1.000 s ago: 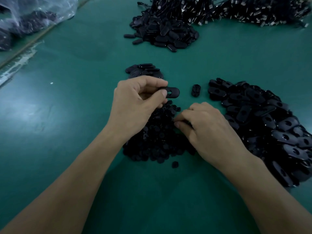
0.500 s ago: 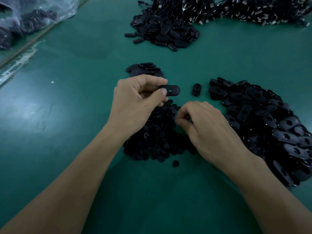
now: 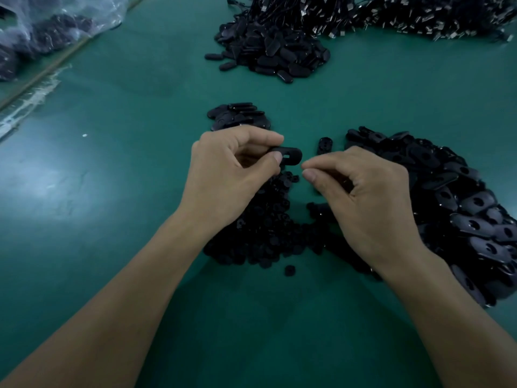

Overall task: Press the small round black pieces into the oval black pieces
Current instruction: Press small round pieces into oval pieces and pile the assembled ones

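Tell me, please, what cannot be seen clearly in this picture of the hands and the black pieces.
All in the head view:
- Whether the right hand pinches a round piece: its own fingertips hide it.
- The pile of round pieces lies partly under both hands.
- The left hand covers one end of the oval piece.
- The plastic bag is cut off by the left edge; its contents are blurred.

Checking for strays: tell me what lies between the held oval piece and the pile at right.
A lone oval piece on the green table, head view.

Oval pc held level; round pcs heaped.
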`<state>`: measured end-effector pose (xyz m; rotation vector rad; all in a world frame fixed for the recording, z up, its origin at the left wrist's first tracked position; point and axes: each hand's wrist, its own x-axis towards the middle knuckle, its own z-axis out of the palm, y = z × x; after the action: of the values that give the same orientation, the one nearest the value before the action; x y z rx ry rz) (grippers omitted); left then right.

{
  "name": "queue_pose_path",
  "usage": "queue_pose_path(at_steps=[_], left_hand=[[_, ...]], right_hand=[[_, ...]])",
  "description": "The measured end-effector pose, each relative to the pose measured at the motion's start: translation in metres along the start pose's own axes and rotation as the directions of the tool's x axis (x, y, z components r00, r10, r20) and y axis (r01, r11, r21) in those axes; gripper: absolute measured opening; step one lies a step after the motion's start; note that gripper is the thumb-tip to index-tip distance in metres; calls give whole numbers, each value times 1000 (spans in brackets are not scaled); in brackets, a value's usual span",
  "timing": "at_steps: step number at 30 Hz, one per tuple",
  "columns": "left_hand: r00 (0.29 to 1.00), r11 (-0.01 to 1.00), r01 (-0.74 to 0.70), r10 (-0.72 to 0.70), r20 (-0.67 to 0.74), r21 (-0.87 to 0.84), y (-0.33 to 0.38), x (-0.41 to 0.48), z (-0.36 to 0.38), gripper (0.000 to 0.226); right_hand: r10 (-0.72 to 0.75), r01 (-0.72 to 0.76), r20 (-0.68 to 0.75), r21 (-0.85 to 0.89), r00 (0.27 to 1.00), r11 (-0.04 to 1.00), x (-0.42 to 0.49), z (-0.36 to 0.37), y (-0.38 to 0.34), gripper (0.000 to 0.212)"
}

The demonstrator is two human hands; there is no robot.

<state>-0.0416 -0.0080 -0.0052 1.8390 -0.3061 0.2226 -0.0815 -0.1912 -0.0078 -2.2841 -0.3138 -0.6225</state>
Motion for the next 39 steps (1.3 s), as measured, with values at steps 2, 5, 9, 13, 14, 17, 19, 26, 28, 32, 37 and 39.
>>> queue_pose_path(at_steps=[2,5,9,13,14,17,19,26,28,32,37,39], left_hand=[[1000,1000,-11,11,1,10,1,-1,1,21],[1000,999,-27,27,3,41,2,-2,3,24],[998,991,-70,69,13,115,3,-4,5,22],[996,986,-90,88,19,138,3,-5,7,22],[995,986,-95,94,18,139,3,-5,7,22],[994,987,-107,104,27,122,5,-6,7,24],[994,989,-108,104,39,102,7,-6,8,26],[992,994,-101,98,76,39,8,-9,10,27],[992,994,-102,98,80,42,7,-9,10,28],[991,992,-114,110,81,47,7,-9,11,29],[991,993,-114,111,78,36,7,-9,12,32],[990,991,-124,121,78,42,6,-10,12,32]], right_hand=[[32,-31,-11,86,999,996,0,1,0,12],[123,-119,-8,216,992,969,2,1,2,14],[181,-170,-11,297,983,939,4,0,4,18],[220,-212,25,387,975,897,5,0,5,27],[230,-224,34,399,973,889,5,0,5,28],[224,-227,56,415,973,881,5,0,5,23],[210,-213,52,401,976,891,5,0,4,23],[205,-199,21,356,979,913,5,0,0,21],[195,-192,22,316,981,929,4,0,-2,20],[166,-164,15,260,986,952,3,2,-6,23],[186,-189,39,257,982,948,2,2,-7,31],[187,-194,53,259,981,946,2,2,-7,31]])
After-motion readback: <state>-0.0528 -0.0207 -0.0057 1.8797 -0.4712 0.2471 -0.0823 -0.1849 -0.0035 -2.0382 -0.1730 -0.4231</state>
